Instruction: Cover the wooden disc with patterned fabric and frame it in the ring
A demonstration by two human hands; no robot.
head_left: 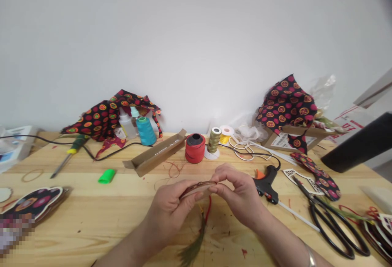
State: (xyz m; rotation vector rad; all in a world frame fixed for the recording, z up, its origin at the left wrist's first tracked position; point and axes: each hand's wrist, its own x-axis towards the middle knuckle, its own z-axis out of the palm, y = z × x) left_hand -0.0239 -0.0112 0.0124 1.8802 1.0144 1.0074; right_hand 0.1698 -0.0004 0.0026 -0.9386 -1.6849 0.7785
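My left hand (170,205) and my right hand (239,194) meet above the wooden table (92,218). Both pinch a small flat fabric-covered piece (198,187), held edge-on between the fingertips. A red cord (208,209) and an olive-green tassel (192,247) hang from it toward me. Just behind the hands stand a red spool (195,147) and an olive thread spool (214,139). A black glue gun (267,183) lies right beside my right hand.
Black scissors (333,223) and patterned cutouts (321,179) lie at right. A cardboard strip (157,152), green cap (107,176), screwdriver (70,152), teal spool (145,130) and patterned fabric (104,116) sit left. A box with fabric (286,107) stands back right. More cutouts (32,202) lie near left.
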